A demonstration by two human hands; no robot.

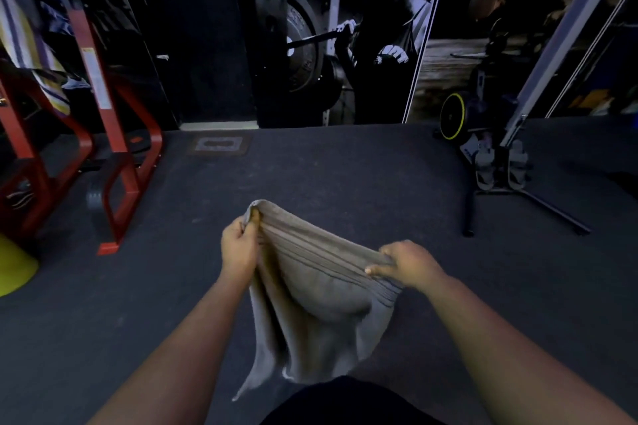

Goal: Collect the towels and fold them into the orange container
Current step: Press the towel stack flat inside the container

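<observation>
A grey-beige ribbed cloth towel (310,290) hangs in the air at the centre of the view, stretched between two bare hands above the dark rubber gym floor (345,176). The left hand (240,245), at about 10 o'clock of the towel, has its grip closed on one upper corner, fingers curled round a bunched fold that pokes up above the knuckles. The right hand (407,264), at about 3 o'clock, pinches the top edge between thumb and fingers, the grip narrow and tight on the cloth. Between the two hands the top edge runs taut and slopes down from left to right; below it the towel sags in a loose pouch, and its lower edge trails to a point at about 7 o'clock, apparently clear of the floor, though the dim view makes that hard to judge.

At 9 o'clock stands a red steel machine frame (114,134) with a striped towel (24,41) draped over it, and a yellow-green cone (13,266) sits at the far left edge. At 2 o'clock is a black exercise machine with a yellow-rimmed wheel (452,115). The floor from 11 to 1 o'clock lies open up to the dark wall mural (345,28).
</observation>
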